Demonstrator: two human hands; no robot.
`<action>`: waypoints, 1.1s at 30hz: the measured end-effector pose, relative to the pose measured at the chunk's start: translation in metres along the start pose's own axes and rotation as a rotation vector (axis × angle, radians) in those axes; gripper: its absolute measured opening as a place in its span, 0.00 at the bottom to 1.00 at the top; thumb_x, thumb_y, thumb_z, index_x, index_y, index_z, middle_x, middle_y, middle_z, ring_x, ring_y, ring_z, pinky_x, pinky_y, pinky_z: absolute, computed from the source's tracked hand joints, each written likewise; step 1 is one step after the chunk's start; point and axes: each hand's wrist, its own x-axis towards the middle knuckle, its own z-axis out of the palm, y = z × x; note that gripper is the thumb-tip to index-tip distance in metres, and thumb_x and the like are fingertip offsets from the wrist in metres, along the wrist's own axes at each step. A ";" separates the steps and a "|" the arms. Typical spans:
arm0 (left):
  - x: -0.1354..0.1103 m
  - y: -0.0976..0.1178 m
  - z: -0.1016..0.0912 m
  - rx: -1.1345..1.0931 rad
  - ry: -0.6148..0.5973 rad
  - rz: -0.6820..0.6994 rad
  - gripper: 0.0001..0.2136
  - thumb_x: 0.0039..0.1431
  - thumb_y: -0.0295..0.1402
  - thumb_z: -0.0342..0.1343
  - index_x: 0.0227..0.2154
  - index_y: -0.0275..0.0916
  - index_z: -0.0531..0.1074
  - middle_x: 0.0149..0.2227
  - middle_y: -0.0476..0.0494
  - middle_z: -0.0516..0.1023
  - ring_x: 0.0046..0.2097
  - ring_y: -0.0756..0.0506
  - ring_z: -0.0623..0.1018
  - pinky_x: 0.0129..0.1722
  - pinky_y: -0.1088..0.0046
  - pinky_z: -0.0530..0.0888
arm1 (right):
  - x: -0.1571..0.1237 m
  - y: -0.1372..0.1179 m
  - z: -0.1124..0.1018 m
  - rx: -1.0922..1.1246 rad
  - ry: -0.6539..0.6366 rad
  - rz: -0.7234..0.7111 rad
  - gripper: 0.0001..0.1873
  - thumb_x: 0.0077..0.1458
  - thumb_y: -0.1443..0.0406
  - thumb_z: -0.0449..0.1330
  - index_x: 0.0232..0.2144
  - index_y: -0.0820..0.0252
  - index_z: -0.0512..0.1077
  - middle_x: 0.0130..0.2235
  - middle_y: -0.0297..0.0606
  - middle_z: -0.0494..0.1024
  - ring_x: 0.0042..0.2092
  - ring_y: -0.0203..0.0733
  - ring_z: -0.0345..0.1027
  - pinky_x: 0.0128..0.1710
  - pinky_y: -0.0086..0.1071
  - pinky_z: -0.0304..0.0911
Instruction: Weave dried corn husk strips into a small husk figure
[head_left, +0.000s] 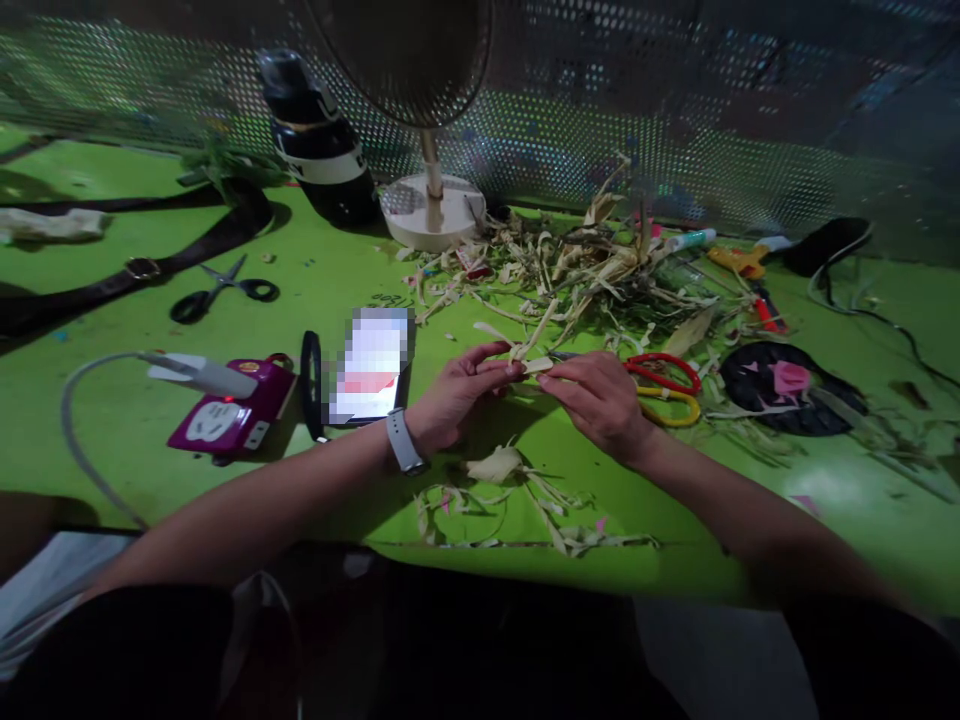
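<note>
Above the green table [465,510], my left hand [461,390] pinches a pale dried husk strip [537,366] between thumb and fingers. My right hand [600,400] has its fingertips closed on the other end of that strip. Thin pieces of husk stick up past my left fingers. Just beyond my right hand lie scissors with red and yellow handles [667,390], their blades partly hidden behind the hand. Loose husk scraps [499,465] lie below my hands near the table edge. The palms and the undersides of the fingers are hidden.
Behind my hands spreads a heap of dried husks [585,260]. A lit phone [371,365], purple power strip [232,410] and black scissors [225,288] lie left. At the back stand a bottle [322,150] and a fan [433,210]. A glue gun [739,260] and black pad [757,400] are right.
</note>
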 end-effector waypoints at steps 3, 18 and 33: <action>-0.001 0.000 0.000 0.004 0.001 -0.011 0.18 0.41 0.24 0.70 0.36 0.36 0.73 0.29 0.49 0.81 0.27 0.55 0.76 0.26 0.83 0.70 | 0.000 0.000 0.001 -0.008 0.009 0.015 0.10 0.58 0.73 0.58 0.41 0.58 0.71 0.36 0.38 0.79 0.39 0.40 0.70 0.40 0.34 0.64; -0.006 0.003 0.003 0.153 0.007 0.048 0.24 0.40 0.26 0.71 0.43 0.37 0.73 0.27 0.53 0.79 0.29 0.55 0.77 0.30 0.83 0.70 | -0.002 -0.003 0.007 0.013 0.020 0.069 0.06 0.59 0.69 0.59 0.40 0.58 0.71 0.35 0.38 0.80 0.38 0.40 0.71 0.39 0.35 0.65; -0.008 0.000 0.003 0.396 -0.032 0.167 0.17 0.42 0.35 0.70 0.35 0.34 0.74 0.24 0.51 0.77 0.27 0.54 0.75 0.27 0.81 0.68 | 0.002 -0.009 -0.001 -0.096 -0.049 -0.126 0.10 0.61 0.71 0.55 0.39 0.53 0.73 0.42 0.35 0.81 0.48 0.38 0.70 0.45 0.36 0.61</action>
